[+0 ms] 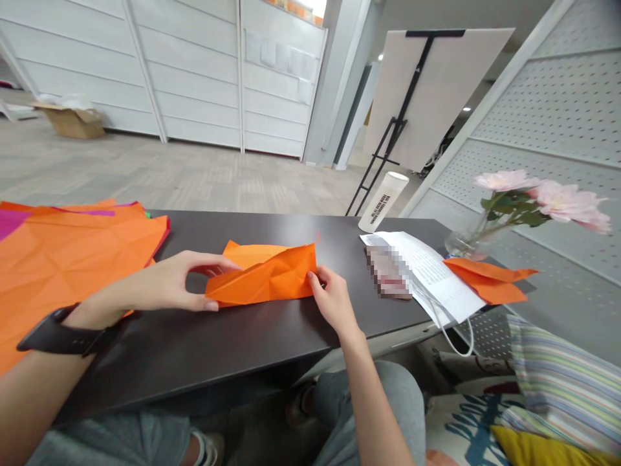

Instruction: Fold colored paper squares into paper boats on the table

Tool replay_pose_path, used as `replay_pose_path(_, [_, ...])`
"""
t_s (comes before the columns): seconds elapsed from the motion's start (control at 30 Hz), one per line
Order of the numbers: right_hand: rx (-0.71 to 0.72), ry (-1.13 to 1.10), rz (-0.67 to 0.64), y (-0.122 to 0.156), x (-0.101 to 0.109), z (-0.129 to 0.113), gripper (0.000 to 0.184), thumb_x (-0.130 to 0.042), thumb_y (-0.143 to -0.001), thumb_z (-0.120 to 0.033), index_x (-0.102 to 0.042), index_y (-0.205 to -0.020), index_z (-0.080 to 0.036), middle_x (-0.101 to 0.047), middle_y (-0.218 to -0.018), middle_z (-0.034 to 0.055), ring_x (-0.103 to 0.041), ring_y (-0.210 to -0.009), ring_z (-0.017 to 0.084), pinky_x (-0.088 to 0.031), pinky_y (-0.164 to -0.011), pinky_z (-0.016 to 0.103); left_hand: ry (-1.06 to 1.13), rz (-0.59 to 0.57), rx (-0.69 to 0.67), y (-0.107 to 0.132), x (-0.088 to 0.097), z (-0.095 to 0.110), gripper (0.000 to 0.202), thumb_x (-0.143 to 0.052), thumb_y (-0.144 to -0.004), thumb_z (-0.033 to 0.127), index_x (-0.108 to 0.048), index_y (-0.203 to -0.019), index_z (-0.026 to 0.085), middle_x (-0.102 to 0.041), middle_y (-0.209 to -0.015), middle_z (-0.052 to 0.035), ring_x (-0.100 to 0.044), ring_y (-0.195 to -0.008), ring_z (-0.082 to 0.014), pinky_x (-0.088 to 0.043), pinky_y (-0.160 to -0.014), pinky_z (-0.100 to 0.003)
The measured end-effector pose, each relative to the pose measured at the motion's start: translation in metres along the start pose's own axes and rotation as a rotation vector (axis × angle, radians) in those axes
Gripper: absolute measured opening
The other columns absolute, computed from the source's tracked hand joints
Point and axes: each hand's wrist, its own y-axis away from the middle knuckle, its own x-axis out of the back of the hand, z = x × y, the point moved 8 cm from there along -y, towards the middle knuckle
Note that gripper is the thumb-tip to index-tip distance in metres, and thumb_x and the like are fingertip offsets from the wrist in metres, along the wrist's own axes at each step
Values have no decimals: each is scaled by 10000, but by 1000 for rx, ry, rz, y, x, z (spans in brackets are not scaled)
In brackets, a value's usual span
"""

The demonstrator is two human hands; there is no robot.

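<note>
The orange sheet [272, 281], pinched by right fingers [315, 283] and spanned by wide-curved left fingers [210, 305], may be skewed by uneven pulling.

I faced a white panelled wall [194, 77], positioned beyond a grey carpeted floor [218, 175]. I was seated at a dark table [218, 349]. A black easel [398, 123] supported a large pale board [453, 84]; a perforated partition [557, 103] stood to my right.

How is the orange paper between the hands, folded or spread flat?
Folded: the orange paper shows a creased front layer with another behind.
</note>
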Motion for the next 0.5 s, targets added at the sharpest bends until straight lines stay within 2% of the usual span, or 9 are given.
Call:
replay_pose_path(0.07, [-12, -36, 18, 1, 3, 0, 241, -458, -908, -315, -571, -728, -201, -597, -651, -6, -511, -611, 160, -337, -571, 257, 3, -23, -7, -1, -2, 2, 536, -701, -708, 509, -699, -1124, 169, -717, -1163, -82, -639, -1078, -304, -492, -973, -450])
replay_pose_path(0.17, [9, -105, 24, 1, 9, -3, 160, -532, -874, -314, -591, -786, -194, -636, -708, 4, -568, -662, 172, -406, -620, 263, -3, 19, -36, -2, 1, 0, 427, -600, -838, 488, -693, -1111, 174, -725, -1124, -65, -650, -1051, -273, -489, -980, -434])
replay_pose_path(0.27, [132, -163, -73, 5, 10, -11, 54, -617, -818, -245, -592, -845, -206, -720, -937, 50, -663, -934, 234, -478, -831, 332, 5, -16, -139, -3, -2, 0, 366, -602, -824, 504, -704, -1034, 223, -705, -1190, -60, -634, -1118, -259, -483, -999, -392])
replay_pose_path(0.33, [200, -160, -203, 10, 5, -15, 62, -630, -804, -195, -576, -827, -217, -732, -1068, 70, -638, -1125, 270, -432, -992, 416, -33, -128, -204, -2, -12, 1, 303, -602, -814, 501, -707, -887, 226, -658, -1295, -77, -587, -1215, -270, -451, -1041, -388])
replay_pose_path(0.4, [218, -121, -304, 16, 0, -15, 81, -629, -801, -162, -575, -819, -219, -730, -1123, 79, -617, -1190, 280, -394, -1048, 464, -85, -250, -202, -1, -23, -1, 264, -599, -827, 462, -684, -795, 214, -632, -1340, -86, -570, -1246, -284, -443, -1048, -392])
replay_pose_path(0.43, [224, -94, -325, 18, 0, -15, 92, -628, -799, -152, -592, -850, -219, -728, -1138, 81, -620, -1188, 277, -391, -1053, 468, -98, -275, -173, -2, -25, -3, 243, -604, -827, 441, -682, -796, 213, -647, -1320, -84, -589, -1221, -288, -458, -1030, -389])
replay_pose_path(0.5, [261, -46, -338, 20, -1, -16, 211, -632, -787, -139, -633, -982, -220, -709, -1189, 86, -623, -1177, 269, -392, -1052, 456, -76, -252, -118, -3, -23, -5, 226, -614, -814, 421, -704, -856, 218, -709, -1213, -67, -642, -1128, -290, -498, -968, -369])
